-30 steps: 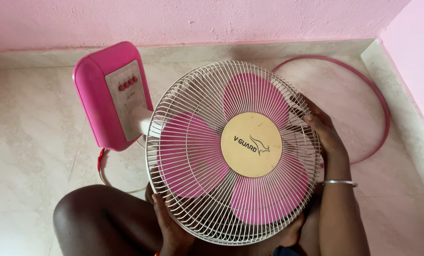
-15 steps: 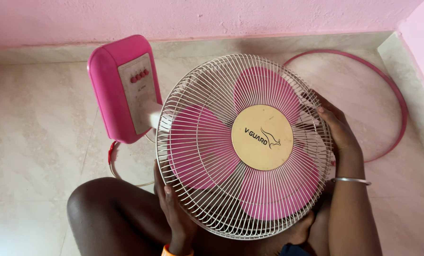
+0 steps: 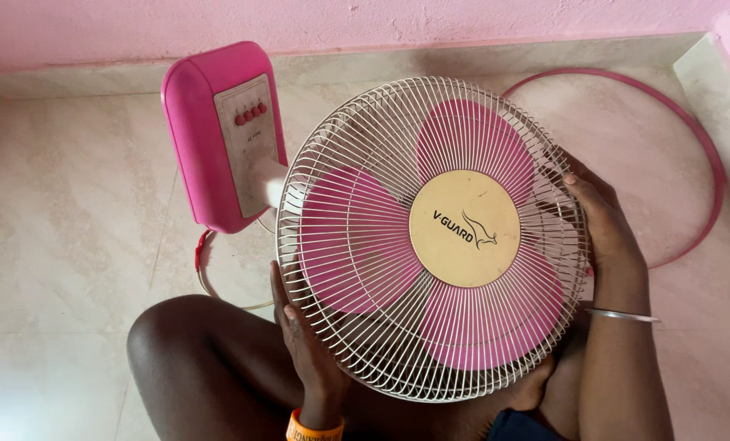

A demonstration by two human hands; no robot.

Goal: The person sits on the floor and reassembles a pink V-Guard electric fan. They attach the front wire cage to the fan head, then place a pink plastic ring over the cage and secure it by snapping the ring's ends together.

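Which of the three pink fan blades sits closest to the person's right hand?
The upper blade, pointing toward the wall. Its right edge runs near the right hand on the cage rim; the lower blade sits further below it, and the left blade is by the left hand.

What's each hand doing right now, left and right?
Left hand: closed on the fan guard at its lower-left rim.
Right hand: closed on the guard's right rim.
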